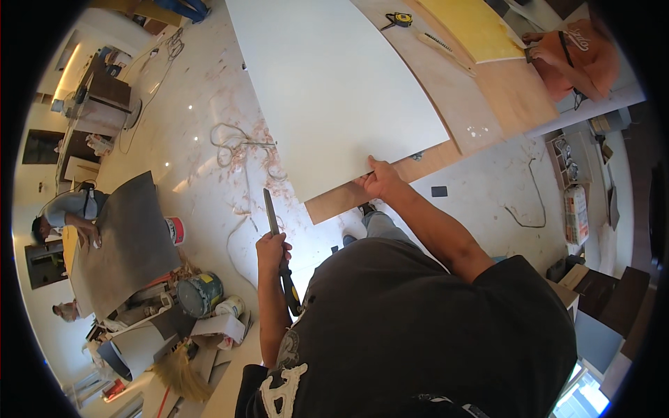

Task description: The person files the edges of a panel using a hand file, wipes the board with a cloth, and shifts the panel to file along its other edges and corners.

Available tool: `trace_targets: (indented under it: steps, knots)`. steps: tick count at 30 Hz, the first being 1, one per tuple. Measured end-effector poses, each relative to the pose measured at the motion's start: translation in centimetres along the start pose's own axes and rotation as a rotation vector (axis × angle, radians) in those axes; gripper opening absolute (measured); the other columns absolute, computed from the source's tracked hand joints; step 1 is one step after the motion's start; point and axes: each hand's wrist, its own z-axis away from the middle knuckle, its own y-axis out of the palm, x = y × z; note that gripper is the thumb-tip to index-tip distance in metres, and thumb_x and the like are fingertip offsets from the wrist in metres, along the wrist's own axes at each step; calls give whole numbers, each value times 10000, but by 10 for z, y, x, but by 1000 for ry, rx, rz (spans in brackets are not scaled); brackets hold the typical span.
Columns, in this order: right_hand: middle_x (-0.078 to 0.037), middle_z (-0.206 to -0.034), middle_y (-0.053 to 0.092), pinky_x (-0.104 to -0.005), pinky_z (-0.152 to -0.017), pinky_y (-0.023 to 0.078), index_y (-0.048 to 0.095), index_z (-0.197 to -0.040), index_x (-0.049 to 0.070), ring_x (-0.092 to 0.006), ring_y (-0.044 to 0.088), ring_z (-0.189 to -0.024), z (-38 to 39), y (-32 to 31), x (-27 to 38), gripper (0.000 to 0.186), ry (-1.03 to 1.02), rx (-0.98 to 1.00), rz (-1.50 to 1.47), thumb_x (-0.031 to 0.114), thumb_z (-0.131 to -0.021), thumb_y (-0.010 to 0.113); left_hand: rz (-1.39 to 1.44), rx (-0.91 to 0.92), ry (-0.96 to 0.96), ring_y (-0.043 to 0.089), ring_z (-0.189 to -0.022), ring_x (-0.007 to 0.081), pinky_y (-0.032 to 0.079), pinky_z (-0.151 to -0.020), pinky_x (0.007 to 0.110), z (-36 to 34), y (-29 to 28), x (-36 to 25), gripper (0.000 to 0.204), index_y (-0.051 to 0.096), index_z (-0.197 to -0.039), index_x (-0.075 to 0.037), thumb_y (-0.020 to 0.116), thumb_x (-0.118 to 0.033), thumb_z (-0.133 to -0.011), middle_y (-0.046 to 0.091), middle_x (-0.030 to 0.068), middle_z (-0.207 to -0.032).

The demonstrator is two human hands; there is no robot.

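Observation:
My left hand (pixel 272 251) is closed round a long flat file (pixel 270 209). Its grey metal blade points away from me, and the black and yellow handle hangs below my fist. A large white panel (pixel 341 83) lies over a brown plywood board (pixel 334 202), whose near edge sticks out from under it. At that near edge, my right hand (pixel 380 177) grips the white panel, thumb on top and the other fingers mostly hidden. The file is apart from the panel, off its near left corner.
A tape measure (pixel 399 19) and a brush (pixel 435 42) lie on the table beside a yellow board (pixel 474 28). One person (pixel 585 56) stands at far right; another (pixel 70 209) handles a dark sheet (pixel 129 244) at left. Cord (pixel 237 139) and shavings litter the floor near buckets (pixel 198 292).

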Motion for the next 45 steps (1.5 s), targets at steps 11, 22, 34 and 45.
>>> trace_targets:
  steps: [11,22,34,45]
  knots:
    - [-143,-1382,540,-634,-1081,436,426,-1359,34,-355,567,-1260,-39,50,26,309,-15,47,23,145,-1070,427,36,-73,92,525,-389,141,366,-338,293,-25,-8,-74,142,598,-861,-22,623,-154,-903,624,80,-636]
    - [-145,-1351,587,-603,-1071,452,425,-1373,40,-364,617,-1205,-78,83,51,332,54,62,331,210,-1089,406,42,-46,281,524,-403,131,382,-353,282,-60,-4,-161,137,594,-847,-41,640,-157,-906,627,71,-651]
    - [-144,-1381,565,-609,-1092,423,409,-1408,50,-371,594,-1228,-116,126,59,370,36,200,390,232,-1086,420,155,-56,424,514,-412,117,383,-379,258,-76,-1,-231,116,619,-918,-9,653,-115,-886,616,64,-655]
    - [-143,-1392,552,-621,-1094,420,421,-1369,29,-356,597,-1228,-154,166,58,338,23,240,319,193,-1075,445,413,18,336,456,-435,144,432,-426,304,-95,-11,-257,424,525,-1307,53,568,-46,-897,476,20,-609]
